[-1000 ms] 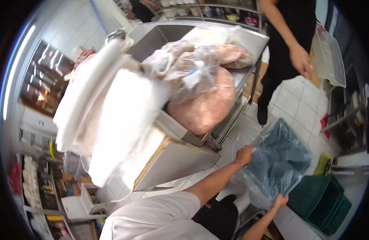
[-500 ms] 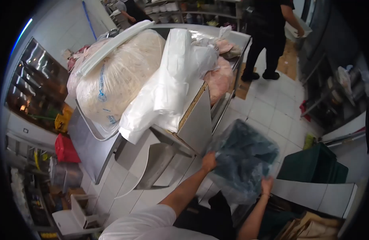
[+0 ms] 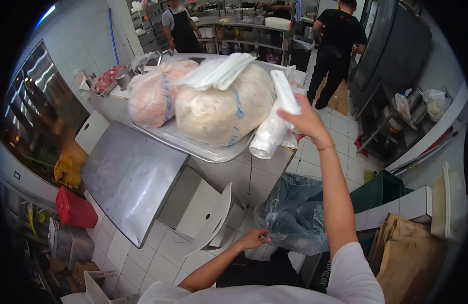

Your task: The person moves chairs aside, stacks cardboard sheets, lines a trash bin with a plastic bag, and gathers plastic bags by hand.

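Note:
My right hand (image 3: 309,121) reaches out to the counter corner, its fingers closed around a white roll of plastic bags (image 3: 269,139). Low in front of my body, my left hand (image 3: 255,238) grips the near edge of a clear plastic liner (image 3: 295,213), which is spread over a bin. The liner hides much of the bin. Beside the roll, a large full clear bag (image 3: 219,111) with blue print rests in a metal tray (image 3: 213,156), contents pale. A pinkish full bag (image 3: 153,99) sits left of it, and folded white plastic (image 3: 216,71) lies on top.
A metal table (image 3: 132,172) and a white chair (image 3: 208,218) stand left of me. Green bins (image 3: 378,192) and brown paper sacks (image 3: 409,248) are at right. One person (image 3: 181,28) stands behind the counter; another (image 3: 340,45) is at the far right.
My right hand has left the liner and moved up to the white roll. My left hand stays at the liner's edge. The view has tilted up, showing more of the kitchen.

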### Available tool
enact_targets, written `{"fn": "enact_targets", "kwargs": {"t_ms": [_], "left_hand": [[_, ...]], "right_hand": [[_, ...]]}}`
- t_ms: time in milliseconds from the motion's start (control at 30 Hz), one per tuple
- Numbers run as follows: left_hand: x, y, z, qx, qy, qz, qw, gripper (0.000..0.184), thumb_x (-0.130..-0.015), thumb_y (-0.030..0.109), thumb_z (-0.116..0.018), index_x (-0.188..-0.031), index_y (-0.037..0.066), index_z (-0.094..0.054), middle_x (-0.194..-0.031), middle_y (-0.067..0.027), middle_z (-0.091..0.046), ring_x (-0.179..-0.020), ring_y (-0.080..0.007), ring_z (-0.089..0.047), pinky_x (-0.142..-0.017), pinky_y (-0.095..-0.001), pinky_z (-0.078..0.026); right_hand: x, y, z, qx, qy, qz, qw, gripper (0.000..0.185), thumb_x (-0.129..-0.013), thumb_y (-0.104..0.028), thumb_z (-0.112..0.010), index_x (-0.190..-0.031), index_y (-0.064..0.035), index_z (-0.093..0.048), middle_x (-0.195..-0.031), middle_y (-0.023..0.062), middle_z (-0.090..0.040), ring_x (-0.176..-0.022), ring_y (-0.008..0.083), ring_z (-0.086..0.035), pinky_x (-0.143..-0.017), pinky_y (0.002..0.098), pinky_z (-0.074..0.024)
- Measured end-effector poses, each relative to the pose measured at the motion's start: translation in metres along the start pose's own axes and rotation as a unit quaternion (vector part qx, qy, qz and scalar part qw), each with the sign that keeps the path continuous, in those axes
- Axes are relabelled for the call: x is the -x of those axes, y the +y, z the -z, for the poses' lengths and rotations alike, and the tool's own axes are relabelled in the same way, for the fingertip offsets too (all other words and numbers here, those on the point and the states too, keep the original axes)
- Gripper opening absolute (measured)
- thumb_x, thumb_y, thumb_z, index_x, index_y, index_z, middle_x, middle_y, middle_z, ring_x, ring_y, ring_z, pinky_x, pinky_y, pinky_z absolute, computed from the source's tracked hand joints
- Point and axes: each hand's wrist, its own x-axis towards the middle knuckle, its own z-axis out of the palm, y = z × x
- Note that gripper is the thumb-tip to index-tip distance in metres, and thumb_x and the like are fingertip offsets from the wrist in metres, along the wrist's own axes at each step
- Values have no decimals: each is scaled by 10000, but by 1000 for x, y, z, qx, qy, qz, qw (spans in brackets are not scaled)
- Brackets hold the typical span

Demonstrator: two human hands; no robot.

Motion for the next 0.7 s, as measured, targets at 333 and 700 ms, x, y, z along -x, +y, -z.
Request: {"fn": "enact_targets", "kwargs": {"t_ms": [333,700], "left_hand": [[24,200,292,-142,484,-258,824,267,-749,123,-635,-985,22,-561,-963,-151,-578,-899,-316,-551,-765,-373,-427],[-148,244,444,-400,273,149,862,566,-618,220,-644,-1140,40,-523,-1008,-195,-610,-964,-328,-590,-800,-373,-478]], "right_hand": [[73,23,20,-227,77,71,968,587,-730,-91,-612,-1244,-29,-336,-922,134,-571,-706,186,-601,-502,287,-502],[125,74,60,-308,8,28,951,309,-751,-105,-641,-1000,33,-520,-807,106,-610,-699,173,-591,-642,293,-473]]}}
